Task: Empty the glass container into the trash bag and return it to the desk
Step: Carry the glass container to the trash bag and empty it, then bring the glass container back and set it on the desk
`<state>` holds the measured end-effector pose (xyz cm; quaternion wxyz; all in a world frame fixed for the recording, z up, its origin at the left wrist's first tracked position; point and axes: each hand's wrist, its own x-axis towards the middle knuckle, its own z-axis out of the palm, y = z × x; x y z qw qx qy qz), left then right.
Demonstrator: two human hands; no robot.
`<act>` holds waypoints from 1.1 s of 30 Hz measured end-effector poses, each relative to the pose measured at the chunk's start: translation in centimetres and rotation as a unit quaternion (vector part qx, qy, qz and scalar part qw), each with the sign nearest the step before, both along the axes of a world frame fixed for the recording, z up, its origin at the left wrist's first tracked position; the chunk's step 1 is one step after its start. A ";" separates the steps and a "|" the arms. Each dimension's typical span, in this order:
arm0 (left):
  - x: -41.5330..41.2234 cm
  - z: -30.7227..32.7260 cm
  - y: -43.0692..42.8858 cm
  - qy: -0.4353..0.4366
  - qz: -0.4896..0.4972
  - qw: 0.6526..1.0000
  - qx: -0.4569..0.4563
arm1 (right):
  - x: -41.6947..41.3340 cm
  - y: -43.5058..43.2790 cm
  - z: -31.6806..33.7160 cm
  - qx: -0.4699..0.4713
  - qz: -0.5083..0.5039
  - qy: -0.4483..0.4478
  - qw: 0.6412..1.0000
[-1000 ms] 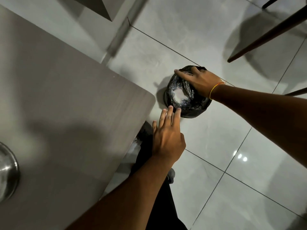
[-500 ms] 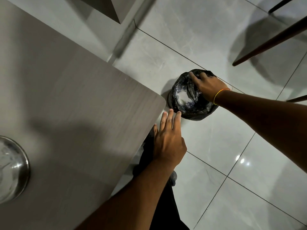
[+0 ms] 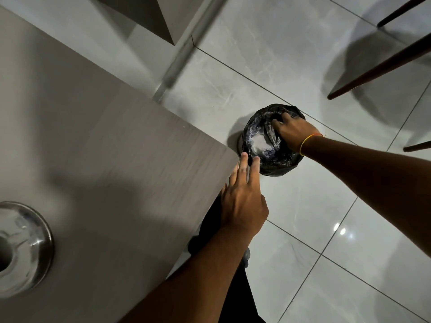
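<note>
Since a second ago the right hand (image 3: 294, 131) has dug deeper into the trash bag (image 3: 270, 141), fingers bunching up its far rim. Left hand (image 3: 243, 206) is loose, fingers spread, tips at the near rim. Glass container (image 3: 22, 249) sits upright on the desk (image 3: 105, 141), bottom-left, well away from both hands, mouth facing up.

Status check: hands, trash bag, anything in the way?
Right hand gripping trash bag rim. Left hand open, empty, beside bag. Desk corner close; path otherwise open.
</note>
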<state>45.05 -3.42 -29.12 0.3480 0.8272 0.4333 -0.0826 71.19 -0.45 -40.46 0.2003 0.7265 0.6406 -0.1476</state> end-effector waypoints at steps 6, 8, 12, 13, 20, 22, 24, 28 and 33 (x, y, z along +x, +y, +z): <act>0.0 0.9 0.1 0.012 -0.010 1.000 0.009 | 0.6 -0.3 1.0 0.018 -0.155 0.078 0.985; 0.3 2.0 0.3 0.016 -0.012 1.000 0.016 | 1.0 -1.1 3.0 0.042 -0.309 0.119 0.943; 1.9 6.0 0.7 -0.022 -0.038 0.998 0.033 | 0.9 -4.2 8.6 0.130 -0.519 0.216 0.817; 2.4 7.5 0.9 -0.031 -0.044 0.998 0.037 | 0.5 -4.8 10.6 0.155 -0.555 0.239 0.782; 3.4 21.0 3.9 -0.110 -0.059 0.985 0.120 | -4.9 -6.5 26.9 0.277 -0.598 0.399 0.637; 1.1 25.8 5.6 -0.125 -0.020 0.974 0.188 | -7.8 -5.2 32.3 0.299 -0.564 0.407 0.654; -2.1 29.2 7.5 -0.111 0.017 0.967 0.230 | -11.1 -3.0 36.6 0.314 -0.521 0.402 0.684; -10.7 32.2 10.8 -0.120 0.141 0.951 0.249 | -19.0 2.2 42.0 0.302 -0.413 0.405 0.758; -23.5 31.6 10.6 -0.034 0.269 0.925 0.267 | -31.2 7.1 45.1 0.258 -0.186 0.419 0.850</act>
